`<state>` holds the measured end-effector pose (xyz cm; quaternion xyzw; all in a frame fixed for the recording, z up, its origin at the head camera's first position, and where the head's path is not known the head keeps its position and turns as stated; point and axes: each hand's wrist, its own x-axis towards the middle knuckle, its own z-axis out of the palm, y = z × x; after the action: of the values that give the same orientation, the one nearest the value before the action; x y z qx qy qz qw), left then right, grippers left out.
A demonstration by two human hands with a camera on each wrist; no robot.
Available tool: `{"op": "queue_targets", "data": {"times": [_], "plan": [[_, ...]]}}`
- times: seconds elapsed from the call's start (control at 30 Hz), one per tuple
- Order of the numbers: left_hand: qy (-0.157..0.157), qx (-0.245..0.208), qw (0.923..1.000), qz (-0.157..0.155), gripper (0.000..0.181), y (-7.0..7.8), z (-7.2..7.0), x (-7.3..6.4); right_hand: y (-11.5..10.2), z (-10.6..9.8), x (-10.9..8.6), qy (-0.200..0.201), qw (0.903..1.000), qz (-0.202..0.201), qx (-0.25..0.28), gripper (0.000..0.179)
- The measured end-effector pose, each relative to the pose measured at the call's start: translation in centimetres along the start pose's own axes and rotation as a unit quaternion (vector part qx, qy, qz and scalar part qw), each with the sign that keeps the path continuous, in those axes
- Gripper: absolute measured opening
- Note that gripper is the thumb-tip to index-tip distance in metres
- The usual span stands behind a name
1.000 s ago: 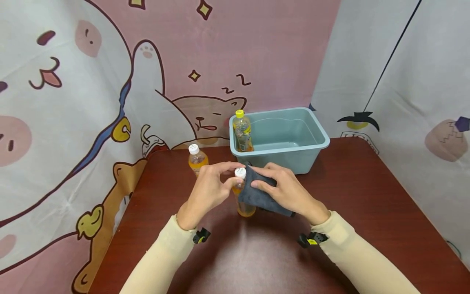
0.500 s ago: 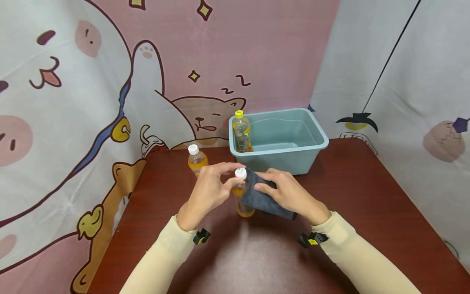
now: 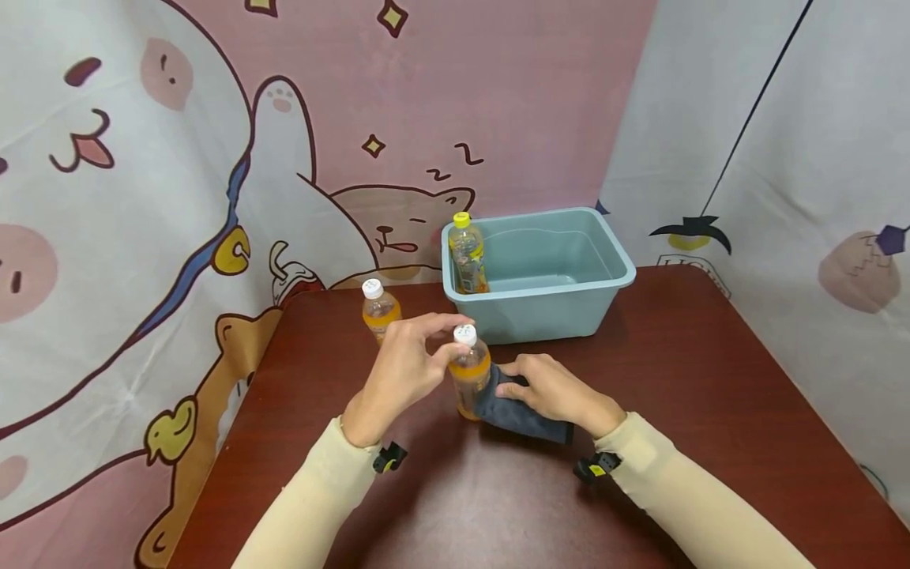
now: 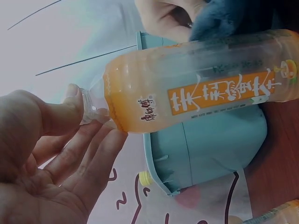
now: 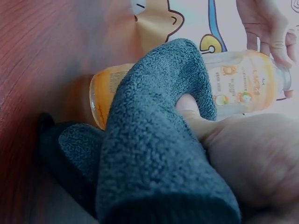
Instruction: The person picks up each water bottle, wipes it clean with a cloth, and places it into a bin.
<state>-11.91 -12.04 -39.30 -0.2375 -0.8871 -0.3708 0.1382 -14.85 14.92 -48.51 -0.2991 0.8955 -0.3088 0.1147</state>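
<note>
A clear plastic drink bottle with an orange label and white cap stands on the table in the head view. My left hand pinches it at the neck and cap between thumb and fingers. With my right hand I grip a dark grey cloth and hold it against the bottle's right side, low down. In the right wrist view the folded cloth covers the middle of the bottle, and my thumb presses into it. The left wrist view shows the bottle's printed label.
Behind the hands stands a light blue plastic bin, a yellow-capped bottle leaning inside its left end. A second white-capped bottle stands at the back left, partly behind my left hand. Printed fabric hangs behind the brown table.
My right hand and the cloth have moved down along the bottle, from near the neck to its lower side, uncovering the upper label. The left hand keeps its place at the cap.
</note>
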Motion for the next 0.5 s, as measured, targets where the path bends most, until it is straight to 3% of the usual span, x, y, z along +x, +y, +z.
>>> {"op": "queue_targets", "data": {"times": [0.3, 0.5], "plan": [[0.003, 0.004, 1.0, 0.004, 0.037, -0.12, 0.07, -0.06, 0.2, 0.93, 0.34, -0.036, 0.9984, 0.032, -0.03, 0.033], [0.004, 0.004, 1.0, 0.002, 0.036, -0.18, 0.14, 0.02, 0.12, 1.01, 0.17, -0.038, 0.9983, 0.025, -0.035, 0.033]]}}
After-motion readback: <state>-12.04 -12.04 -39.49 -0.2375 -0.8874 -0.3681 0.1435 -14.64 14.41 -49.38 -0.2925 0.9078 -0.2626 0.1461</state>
